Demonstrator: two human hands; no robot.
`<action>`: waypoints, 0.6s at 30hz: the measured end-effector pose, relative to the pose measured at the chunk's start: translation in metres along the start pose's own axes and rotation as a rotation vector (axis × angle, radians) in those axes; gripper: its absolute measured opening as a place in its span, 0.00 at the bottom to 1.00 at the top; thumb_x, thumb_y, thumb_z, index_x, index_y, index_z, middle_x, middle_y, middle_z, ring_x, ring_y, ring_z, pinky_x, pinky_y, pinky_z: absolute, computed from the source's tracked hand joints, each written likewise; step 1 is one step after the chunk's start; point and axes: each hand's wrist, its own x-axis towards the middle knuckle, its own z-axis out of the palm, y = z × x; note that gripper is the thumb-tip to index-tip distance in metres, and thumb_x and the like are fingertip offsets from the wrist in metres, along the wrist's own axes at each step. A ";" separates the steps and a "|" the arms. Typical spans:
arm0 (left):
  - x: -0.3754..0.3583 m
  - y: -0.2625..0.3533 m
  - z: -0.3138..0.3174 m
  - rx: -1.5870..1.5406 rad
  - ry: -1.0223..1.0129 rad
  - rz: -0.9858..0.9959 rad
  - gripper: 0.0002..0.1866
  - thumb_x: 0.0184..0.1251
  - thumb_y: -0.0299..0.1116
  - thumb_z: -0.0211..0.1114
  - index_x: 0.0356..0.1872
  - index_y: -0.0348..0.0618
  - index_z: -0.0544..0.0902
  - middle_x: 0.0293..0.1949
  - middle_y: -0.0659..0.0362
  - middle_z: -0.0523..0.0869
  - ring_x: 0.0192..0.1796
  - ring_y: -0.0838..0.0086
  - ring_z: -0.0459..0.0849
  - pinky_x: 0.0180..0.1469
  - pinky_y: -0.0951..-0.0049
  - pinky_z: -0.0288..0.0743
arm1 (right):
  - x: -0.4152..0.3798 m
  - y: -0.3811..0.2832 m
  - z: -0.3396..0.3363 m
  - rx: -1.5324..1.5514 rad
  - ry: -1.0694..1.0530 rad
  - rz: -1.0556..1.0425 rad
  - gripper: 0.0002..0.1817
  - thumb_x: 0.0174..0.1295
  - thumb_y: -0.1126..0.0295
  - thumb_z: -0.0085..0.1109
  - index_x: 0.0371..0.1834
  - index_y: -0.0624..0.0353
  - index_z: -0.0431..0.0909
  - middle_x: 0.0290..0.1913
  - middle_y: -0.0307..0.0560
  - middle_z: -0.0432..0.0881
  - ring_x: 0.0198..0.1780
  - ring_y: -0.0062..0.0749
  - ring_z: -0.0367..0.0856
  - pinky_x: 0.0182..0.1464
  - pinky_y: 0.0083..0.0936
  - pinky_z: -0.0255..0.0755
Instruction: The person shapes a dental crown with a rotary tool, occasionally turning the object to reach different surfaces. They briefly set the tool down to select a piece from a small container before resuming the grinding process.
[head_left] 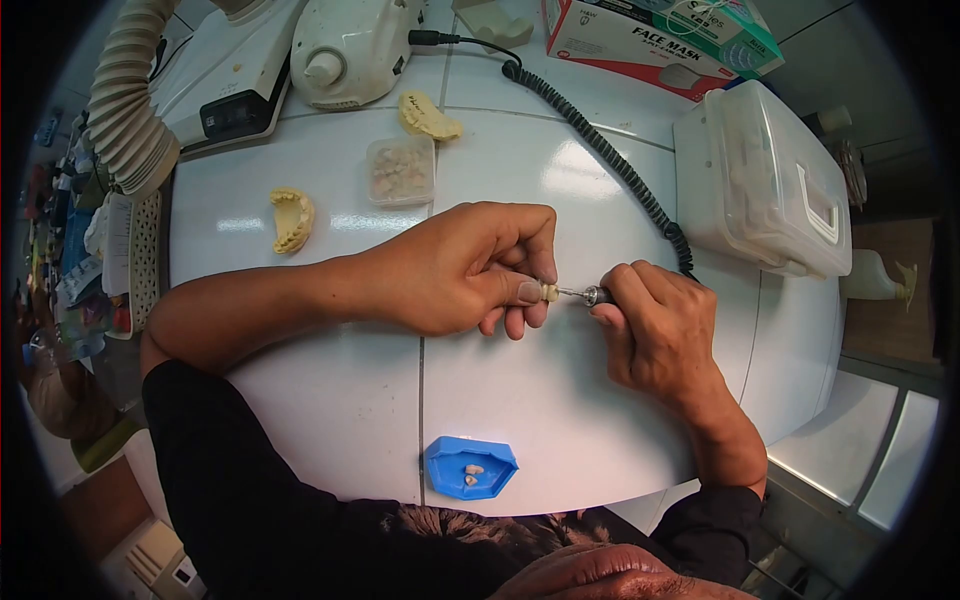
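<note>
My left hand (485, 270) pinches a small cream dental piece (549, 292) between thumb and fingers, over the middle of the white tiled table. My right hand (655, 320) is wrapped round a dental handpiece (598, 296), whose thin metal bur points left and meets the piece at my left fingertips. A black coiled cord (600, 140) runs from behind my right hand up to the white control unit (345, 60). Nearer my body, a blue tray (440, 465) holds a few small tooth-coloured pieces (473, 470).
A yellow plaster dental cast (292, 220) lies left of a clear box of small pieces (401, 170); another cast (428, 116) sits behind. At right stands a lidded plastic case (765, 180). A face mask box (640, 45) is at the back, a ribbed hose (130, 110) at upper left.
</note>
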 end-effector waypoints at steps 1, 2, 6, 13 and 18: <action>0.000 -0.001 0.000 -0.004 0.002 0.003 0.03 0.88 0.23 0.60 0.51 0.38 0.74 0.42 0.54 0.90 0.41 0.78 0.91 0.38 0.81 0.81 | 0.000 0.000 0.000 0.003 -0.005 0.005 0.18 0.75 0.54 0.70 0.34 0.53 0.78 0.25 0.40 0.70 0.21 0.37 0.75 0.24 0.34 0.67; 0.000 -0.002 0.000 -0.008 0.004 0.006 0.03 0.88 0.23 0.60 0.51 0.38 0.74 0.42 0.54 0.90 0.41 0.78 0.91 0.37 0.81 0.81 | 0.000 -0.001 0.000 -0.015 -0.012 -0.008 0.18 0.75 0.54 0.70 0.34 0.53 0.78 0.25 0.40 0.70 0.21 0.36 0.75 0.24 0.34 0.67; -0.001 0.001 0.000 -0.015 0.004 0.015 0.03 0.88 0.23 0.60 0.51 0.38 0.74 0.42 0.54 0.90 0.41 0.78 0.91 0.37 0.81 0.81 | 0.000 -0.002 -0.002 -0.025 -0.015 -0.026 0.18 0.75 0.54 0.70 0.34 0.53 0.78 0.25 0.40 0.69 0.21 0.36 0.74 0.24 0.34 0.66; -0.001 0.000 -0.001 -0.014 0.010 0.008 0.03 0.88 0.23 0.61 0.51 0.37 0.75 0.42 0.54 0.91 0.41 0.79 0.91 0.37 0.81 0.80 | 0.000 -0.001 -0.002 0.001 -0.006 -0.005 0.18 0.76 0.54 0.68 0.33 0.53 0.77 0.25 0.40 0.69 0.21 0.36 0.74 0.24 0.34 0.66; -0.001 0.002 0.000 -0.013 0.007 -0.005 0.03 0.88 0.22 0.60 0.51 0.38 0.75 0.42 0.54 0.91 0.41 0.79 0.91 0.37 0.81 0.80 | 0.000 -0.001 -0.001 0.001 -0.002 -0.010 0.18 0.77 0.55 0.68 0.33 0.53 0.77 0.25 0.40 0.69 0.21 0.36 0.73 0.24 0.34 0.65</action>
